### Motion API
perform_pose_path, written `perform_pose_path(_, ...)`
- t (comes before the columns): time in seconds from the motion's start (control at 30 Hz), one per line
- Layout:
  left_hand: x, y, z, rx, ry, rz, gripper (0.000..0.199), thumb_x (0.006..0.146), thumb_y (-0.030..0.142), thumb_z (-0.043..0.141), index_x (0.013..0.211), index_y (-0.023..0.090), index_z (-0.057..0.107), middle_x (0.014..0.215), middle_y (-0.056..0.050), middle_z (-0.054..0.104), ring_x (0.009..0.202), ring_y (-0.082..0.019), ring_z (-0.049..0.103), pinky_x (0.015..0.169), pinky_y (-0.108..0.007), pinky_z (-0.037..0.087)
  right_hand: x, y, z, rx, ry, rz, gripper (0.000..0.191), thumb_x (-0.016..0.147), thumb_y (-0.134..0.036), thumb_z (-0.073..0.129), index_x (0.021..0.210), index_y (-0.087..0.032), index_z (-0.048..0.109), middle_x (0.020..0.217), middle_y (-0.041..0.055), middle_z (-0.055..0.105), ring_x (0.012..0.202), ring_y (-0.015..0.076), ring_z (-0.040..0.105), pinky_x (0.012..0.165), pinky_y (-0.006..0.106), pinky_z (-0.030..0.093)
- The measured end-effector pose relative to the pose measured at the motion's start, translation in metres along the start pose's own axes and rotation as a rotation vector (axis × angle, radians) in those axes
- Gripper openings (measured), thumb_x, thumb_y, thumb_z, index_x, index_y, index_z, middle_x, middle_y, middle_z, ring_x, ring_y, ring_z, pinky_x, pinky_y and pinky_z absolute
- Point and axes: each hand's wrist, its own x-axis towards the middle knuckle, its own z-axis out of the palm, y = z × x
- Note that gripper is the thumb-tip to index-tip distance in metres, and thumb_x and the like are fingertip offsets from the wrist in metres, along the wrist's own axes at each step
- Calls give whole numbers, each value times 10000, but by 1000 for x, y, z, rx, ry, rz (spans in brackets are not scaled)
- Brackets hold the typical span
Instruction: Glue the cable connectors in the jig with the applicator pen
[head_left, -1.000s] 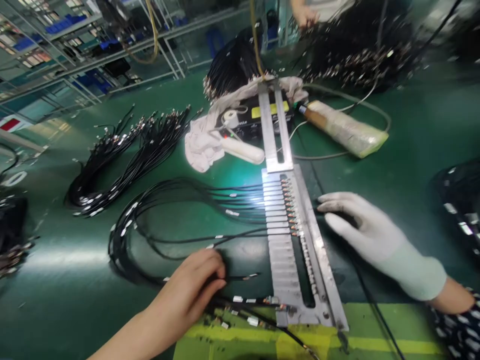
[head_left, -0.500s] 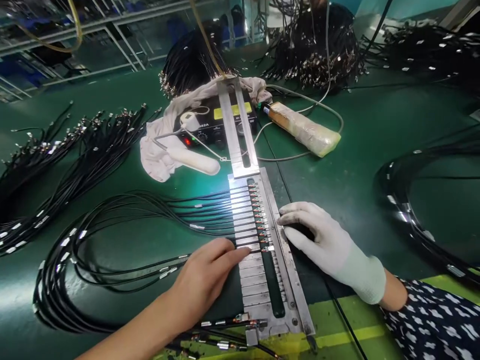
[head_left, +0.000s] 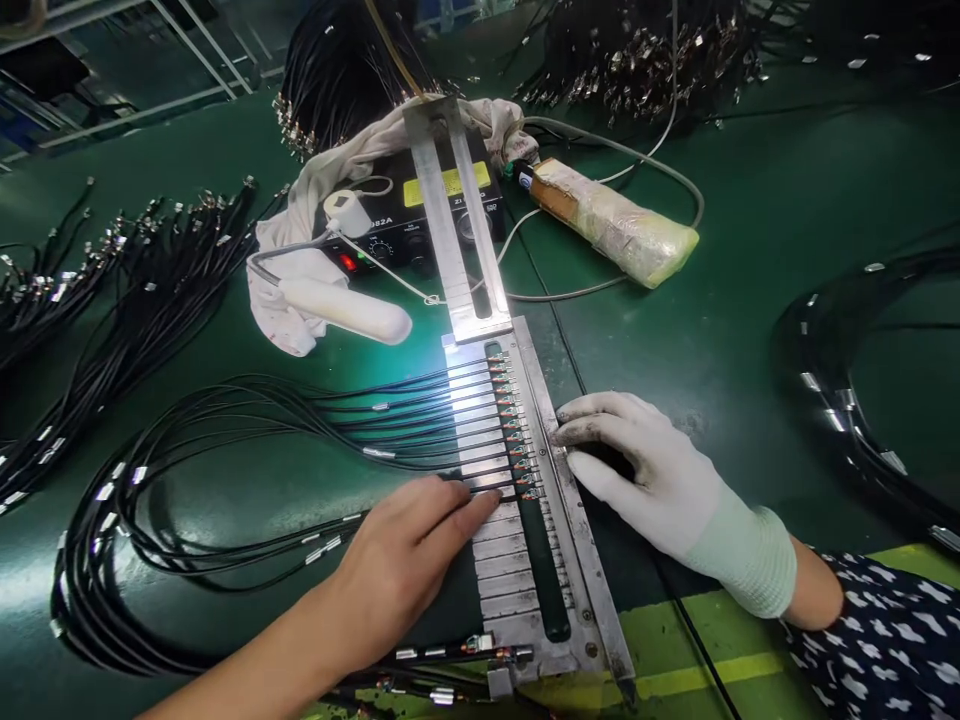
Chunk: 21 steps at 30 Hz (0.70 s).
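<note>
A slotted metal fixture lies on the green table, with several black cables set across its upper slots and their connector ends over the long opening. My bare left hand pinches one cable at the fixture, just below the row of seated ones. My right hand, in a white glove, rests its fingertips against the fixture's right edge; its thumb and fingers are apart and nothing shows between them. A hinged metal frame stands raised at the fixture's top end.
Behind the fixture are a black control box, a white lamp, a cloth and a tape-wrapped handle. Cable bundles lie left, at the back and right. Loose cable ends sit near the fixture's lower end.
The view has shifted slightly, so the box and lamp sit higher and further left. Both hands keep nearly the same places on the fixture.
</note>
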Motion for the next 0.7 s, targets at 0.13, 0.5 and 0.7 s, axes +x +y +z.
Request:
perform_pose_path(0.13,-8,2,-1,-5,-30,-17,337,964,81,414,1276,78,542,1069,-122,589,918,-188,523,803,-329,441,-1,0,1,-7,6,5,111,948,-264,558,1032,-282,629,1165,-5,602,1117,203,539,961,405,423)
perform_pose_path(0.5,-21,23,-9,88,-132,-189,403,990,139,370,1382,199,439,946,-44,603,854,-191,510,798,-361,329,0,-1,2,-3,35,-39,99,944,-264,546,970,-265,641,1106,3,624,1078,211,568,957,427,456)
perform_pose_path(0.7,-53,51,-27,-284,-326,-366,97,951,218,506,1039,221,546,976,-33,607,878,-188,533,763,-311,417,-22,-5,2,-52,1,-50,139,962,-309,532,1051,-267,629,1167,23,619,1120,231,561,982,452,452)
